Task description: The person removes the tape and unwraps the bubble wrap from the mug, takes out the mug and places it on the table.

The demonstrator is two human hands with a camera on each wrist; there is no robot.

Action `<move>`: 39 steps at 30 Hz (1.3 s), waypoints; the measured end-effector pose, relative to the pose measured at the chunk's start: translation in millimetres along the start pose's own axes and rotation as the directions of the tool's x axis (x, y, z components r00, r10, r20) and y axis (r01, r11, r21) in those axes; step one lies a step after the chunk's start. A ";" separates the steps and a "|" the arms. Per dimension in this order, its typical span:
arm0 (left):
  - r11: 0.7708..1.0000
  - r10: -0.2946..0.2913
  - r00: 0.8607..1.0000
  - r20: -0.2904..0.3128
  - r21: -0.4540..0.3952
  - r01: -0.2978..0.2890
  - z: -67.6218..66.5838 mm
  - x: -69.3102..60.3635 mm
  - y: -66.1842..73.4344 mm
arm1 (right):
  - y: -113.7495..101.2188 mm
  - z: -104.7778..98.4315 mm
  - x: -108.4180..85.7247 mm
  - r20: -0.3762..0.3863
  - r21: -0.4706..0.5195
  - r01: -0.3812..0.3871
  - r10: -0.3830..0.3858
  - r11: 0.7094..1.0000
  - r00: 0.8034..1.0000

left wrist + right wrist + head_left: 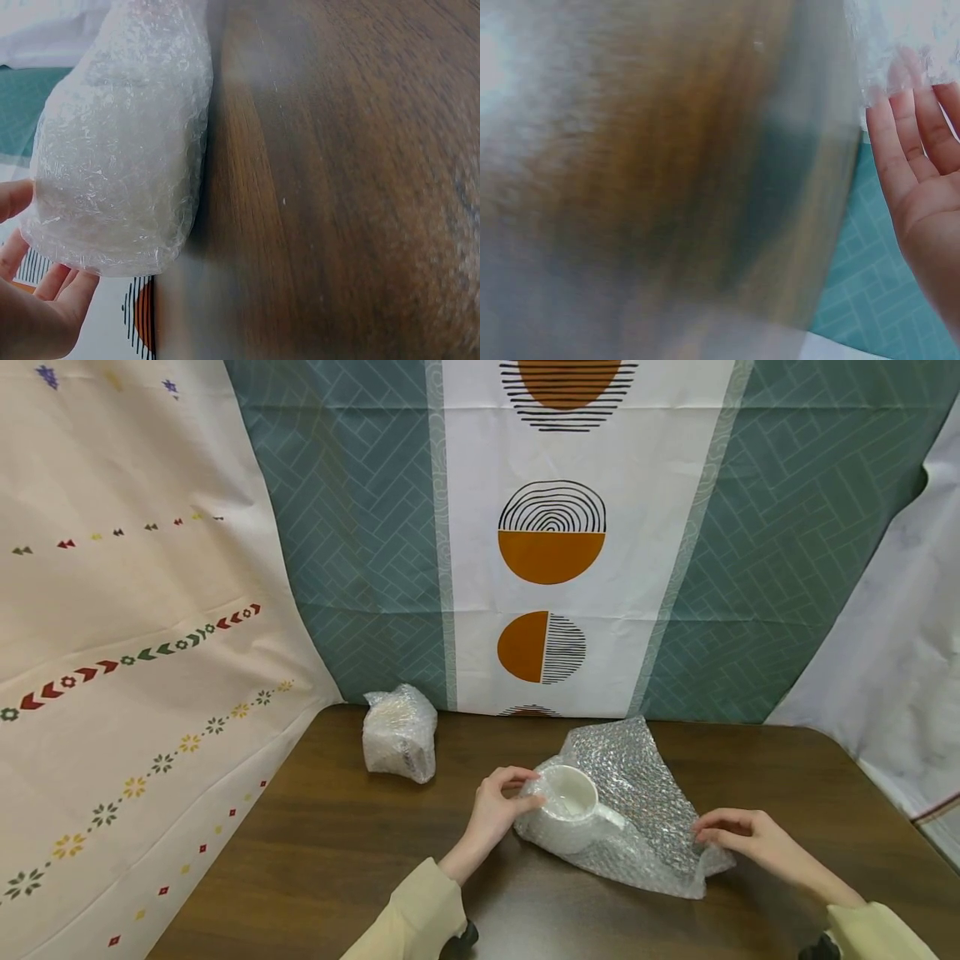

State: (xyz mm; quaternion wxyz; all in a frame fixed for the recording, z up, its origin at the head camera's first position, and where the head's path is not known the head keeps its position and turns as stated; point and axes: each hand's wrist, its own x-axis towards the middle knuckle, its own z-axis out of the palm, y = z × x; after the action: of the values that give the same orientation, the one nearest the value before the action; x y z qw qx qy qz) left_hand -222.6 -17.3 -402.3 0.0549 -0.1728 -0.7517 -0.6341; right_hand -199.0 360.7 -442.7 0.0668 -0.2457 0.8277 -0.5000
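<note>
A white mug point(564, 828) stands upright on a sheet of bubble wrap point(637, 777), its handle toward the right. Part of the wrap covers the mug's left side and front. My left hand point(498, 810) holds the mug's left side through the wrap, thumb in front and fingers behind. In the left wrist view, that hand point(41, 311) lies around the end of the wrapped mug point(112, 165). The right hand point(761, 845) pinches the sheet's right edge. In the right wrist view, fingertips of the hand point(930, 202) show through the clear wrap point(919, 45).
A bundle in bubble wrap point(400, 735) sits at the back left of the brown wooden table point(337, 860). Patterned cloths hang behind the table point(555, 610) and along its left side point(150, 693); a pale cloth point(900, 693) hangs on the right.
</note>
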 end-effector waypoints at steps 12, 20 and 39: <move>1.000 -0.003 1.000 -0.005 0.016 0.003 -0.4 -0.3 0.3 | -23.4 -8.8 10.5 -0.072 -0.071 -0.015 0.010 0.997 0.997; 0.999 -0.006 1.000 -0.005 0.032 0.006 -0.9 0.0 0.4 | -42.2 -3.2 20.9 -0.147 -0.130 -0.035 0.016 0.991 0.989; 0.999 -0.015 1.000 -0.005 0.038 0.016 3.1 9.6 -31.0 | -71.7 17.6 48.9 -0.152 -0.075 0.045 -0.056 0.996 0.987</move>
State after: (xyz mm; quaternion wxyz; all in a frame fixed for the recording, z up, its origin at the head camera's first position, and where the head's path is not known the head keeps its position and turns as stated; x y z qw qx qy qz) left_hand -241.3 -16.7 -429.0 0.0549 -0.1645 -0.7647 -0.6206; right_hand -210.9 296.5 -382.9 -0.0187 -0.2298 0.8412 -0.4892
